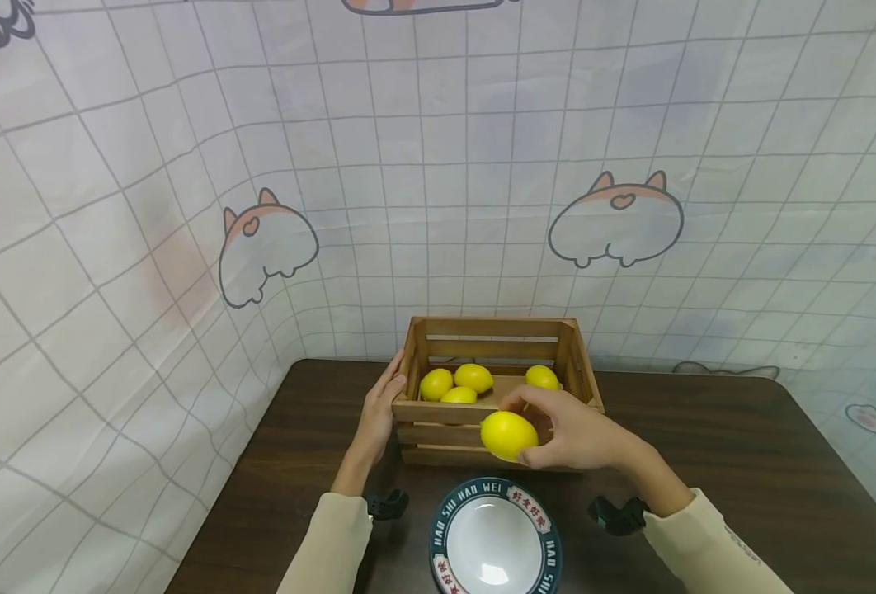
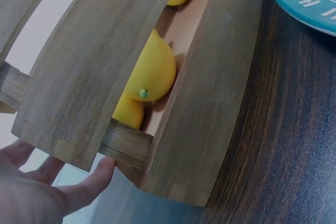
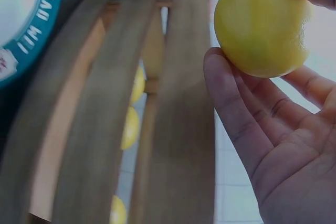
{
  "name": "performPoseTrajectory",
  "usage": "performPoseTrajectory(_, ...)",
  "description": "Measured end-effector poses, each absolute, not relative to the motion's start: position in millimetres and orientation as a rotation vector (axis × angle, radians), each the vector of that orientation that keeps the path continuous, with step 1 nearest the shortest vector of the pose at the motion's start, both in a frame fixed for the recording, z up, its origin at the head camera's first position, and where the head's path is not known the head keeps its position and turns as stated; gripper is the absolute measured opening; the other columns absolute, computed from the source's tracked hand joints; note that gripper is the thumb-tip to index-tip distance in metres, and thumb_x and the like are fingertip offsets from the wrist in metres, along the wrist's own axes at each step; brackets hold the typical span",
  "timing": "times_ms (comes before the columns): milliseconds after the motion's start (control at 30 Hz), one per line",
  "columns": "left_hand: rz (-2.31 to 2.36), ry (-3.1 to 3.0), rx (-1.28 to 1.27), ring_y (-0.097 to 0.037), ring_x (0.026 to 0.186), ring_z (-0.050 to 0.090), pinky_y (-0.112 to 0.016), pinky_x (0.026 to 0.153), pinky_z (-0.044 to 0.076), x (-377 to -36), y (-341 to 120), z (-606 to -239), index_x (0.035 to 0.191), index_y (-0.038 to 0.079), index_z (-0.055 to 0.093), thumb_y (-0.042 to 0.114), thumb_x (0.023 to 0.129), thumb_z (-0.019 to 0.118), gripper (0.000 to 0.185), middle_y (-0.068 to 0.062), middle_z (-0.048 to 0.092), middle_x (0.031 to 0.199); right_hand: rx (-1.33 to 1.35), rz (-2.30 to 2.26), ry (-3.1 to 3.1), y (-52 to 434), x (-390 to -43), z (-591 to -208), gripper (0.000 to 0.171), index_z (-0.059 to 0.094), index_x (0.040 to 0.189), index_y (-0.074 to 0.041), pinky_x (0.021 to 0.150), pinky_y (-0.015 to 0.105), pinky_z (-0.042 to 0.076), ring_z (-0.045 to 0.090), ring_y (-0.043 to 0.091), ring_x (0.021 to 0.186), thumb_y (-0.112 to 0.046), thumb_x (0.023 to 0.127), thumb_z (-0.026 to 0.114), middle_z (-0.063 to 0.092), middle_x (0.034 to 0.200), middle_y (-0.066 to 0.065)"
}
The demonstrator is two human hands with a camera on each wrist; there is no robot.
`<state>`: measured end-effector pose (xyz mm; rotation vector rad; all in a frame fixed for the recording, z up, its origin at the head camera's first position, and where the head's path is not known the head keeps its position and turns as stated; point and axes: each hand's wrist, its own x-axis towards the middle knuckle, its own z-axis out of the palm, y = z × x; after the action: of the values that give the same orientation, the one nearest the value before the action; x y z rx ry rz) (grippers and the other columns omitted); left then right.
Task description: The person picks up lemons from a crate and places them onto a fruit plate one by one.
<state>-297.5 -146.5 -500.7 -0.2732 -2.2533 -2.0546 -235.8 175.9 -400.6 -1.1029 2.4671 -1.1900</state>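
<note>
My right hand [image 1: 585, 431] pinches a yellow lemon [image 1: 507, 435] between thumb and fingers, in front of the wooden crate [image 1: 438, 434]. In the right wrist view the held lemon [image 3: 261, 24] is beside the crate's top slat, with the fingers under it. Against the crate's left end rests my left hand [image 1: 374, 417], fingers straight along the outside; the left wrist view shows its fingertips [image 2: 106, 167] at the end slats. Inside the crate, several lemons [image 1: 473, 378] sit grouped at the left and another lemon [image 1: 541, 378] lies at the right.
A white bowl with a teal lettered rim [image 1: 444, 505] stands on the dark wooden table [image 1: 319, 462], just before the crate. Behind the table hangs a white gridded cloth [image 1: 438, 206]. A thin cable [image 1: 727, 369] lies along the back edge at right.
</note>
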Motion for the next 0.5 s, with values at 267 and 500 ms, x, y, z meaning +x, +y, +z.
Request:
performPoseTrajectory(267, -2.031, -2.253, -0.276, -0.031, 0.159, 0.018, -0.063, 0.127, 0.012, -297.9, -146.3, -501.9, 0.16, 0.034, 0.034, 0.039, 0.111, 0.038, 0.05, 0.004, 0.023, 0.171, -1.057, -1.214, 2.439, 171.1, -218.7, -430.3, 0.052, 0.057, 0.128, -0.024, 0.086, 0.028, 0.059, 0.063, 0.018, 0.099, -0.021, 0.082, 0.081, 0.064, 0.119, -0.005)
performPoseTrajectory(500, -2.02, -2.251, -0.286, -0.031, 0.159, 0.018, -0.062, 0.127, 0.011, -299.3, -146.0, -502.9, 0.161, 0.032, 0.034, 0.037, 0.111, 0.037, 0.05, 0.003, 0.023, 0.171, -1.046, -1.216, 2.415, 166.0, -208.0, -459.3, 0.049, 0.057, 0.127, -0.025, 0.085, 0.029, 0.059, 0.063, 0.017, 0.096, -0.02, 0.083, 0.079, 0.065, 0.118, -0.005)
